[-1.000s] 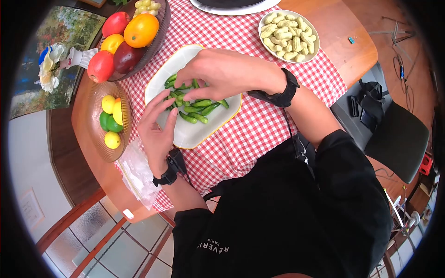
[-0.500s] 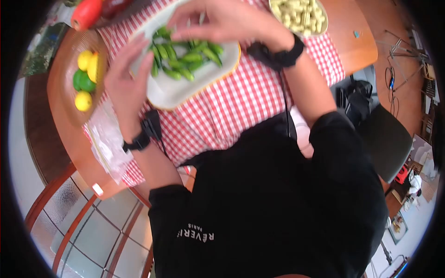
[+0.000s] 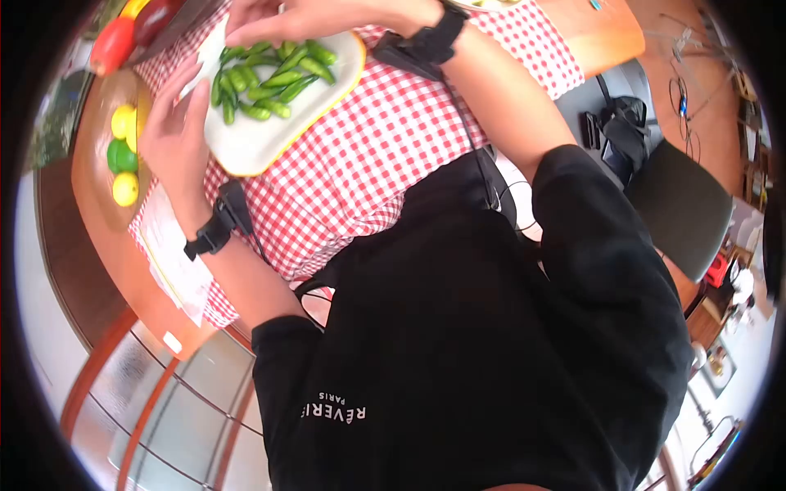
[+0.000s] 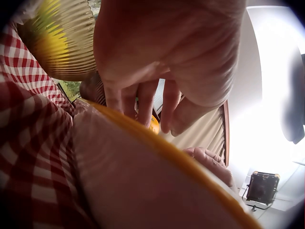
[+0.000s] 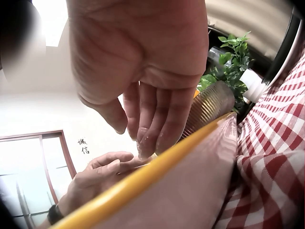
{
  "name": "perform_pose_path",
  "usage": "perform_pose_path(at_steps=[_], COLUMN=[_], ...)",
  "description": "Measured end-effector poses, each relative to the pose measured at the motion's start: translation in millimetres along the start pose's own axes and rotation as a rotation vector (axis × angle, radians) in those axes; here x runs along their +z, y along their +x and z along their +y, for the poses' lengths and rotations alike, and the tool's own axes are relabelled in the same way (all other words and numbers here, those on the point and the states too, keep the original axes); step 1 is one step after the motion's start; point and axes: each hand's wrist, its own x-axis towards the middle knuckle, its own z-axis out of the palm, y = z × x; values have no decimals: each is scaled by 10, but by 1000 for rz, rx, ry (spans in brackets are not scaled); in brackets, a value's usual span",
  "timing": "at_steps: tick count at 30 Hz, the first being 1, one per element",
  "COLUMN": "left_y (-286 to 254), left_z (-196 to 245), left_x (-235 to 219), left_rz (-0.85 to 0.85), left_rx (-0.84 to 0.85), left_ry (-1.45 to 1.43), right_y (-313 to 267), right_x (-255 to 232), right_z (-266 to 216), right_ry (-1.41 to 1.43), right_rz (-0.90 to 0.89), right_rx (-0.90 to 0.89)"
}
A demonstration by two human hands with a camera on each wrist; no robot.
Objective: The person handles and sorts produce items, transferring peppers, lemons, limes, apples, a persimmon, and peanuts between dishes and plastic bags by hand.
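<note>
Small green peppers (image 3: 278, 78) lie in a loose heap on a white, yellow-rimmed plate (image 3: 237, 151) in the head view. By the plate's left rim is my left hand (image 3: 176, 135), its thumb apart from relaxed, nearly straight fingers; nothing shows between them in the left wrist view. My right hand (image 3: 319, 18) hovers over the plate's far side, beyond the peppers. From the right wrist, this hand (image 5: 143, 62) has fingers pointing down and thumb apart, fingertips partly hidden behind the rim. Nothing gripped is visible there.
A ribbed glass dish (image 3: 90, 155) with lemons (image 3: 125, 190) and a lime (image 3: 121, 155) stands left of the plate. Red fruit (image 3: 113, 45) sits in a dark bowl at far left. A plastic bag (image 3: 168, 254) lies near the left table edge, on the checked cloth (image 3: 360, 155).
The head view has tilted down, so the table sits higher and further left. Both hands have drawn off the peppers, the right toward the far rim, the left toward the left rim; more peppers show.
</note>
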Motion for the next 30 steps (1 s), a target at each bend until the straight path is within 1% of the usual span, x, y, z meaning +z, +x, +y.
perform_pose_path(at_steps=[2,4,6,7,11,14,16,17,18,20,22,24,26,28,30], left_y=[-56,-72,-58,-59,-74,-63,-74,-72,-73,-76,-76,-73,-78,-73,-74], left_z=[-29,-4,-33,-39,-1,-32,-35,-30,-22,-16,-36,-42,-28,-49,-77], left_x=[-69,-60,-65,-70,-67,-78,-87,-91,-92,-75,-72,-74,-73,-80,-89], left_rz=[-4,26,14,4,2,-2,18,16,14,28,2,8,9,16,12], left_rx=[45,8,17,26,9,43,39,40,40,37,42,45,17,27,9], left_ry=[28,43,66,41,49,10,7,14,22,-3,-47,-48,-58,-39,-75], right_y=[24,17,7,96,71,95,76,71,69,70,82,76,65,38,45], right_x=[54,17,29,192,180,159,159,183,191,179,176,158,147,105,99], right_z=[56,49,69,356,283,298,305,307,312,314,327,326,215,96,72], right_ry=[89,53,55,-55,-38,-54,-53,-9,-6,11,-22,-12,1,36,30], right_rz=[36,55,36,7,-29,-28,-40,11,10,19,31,32,59,2,-16], right_rx=[7,33,29,32,39,12,55,56,40,81,41,64,43,173,194])
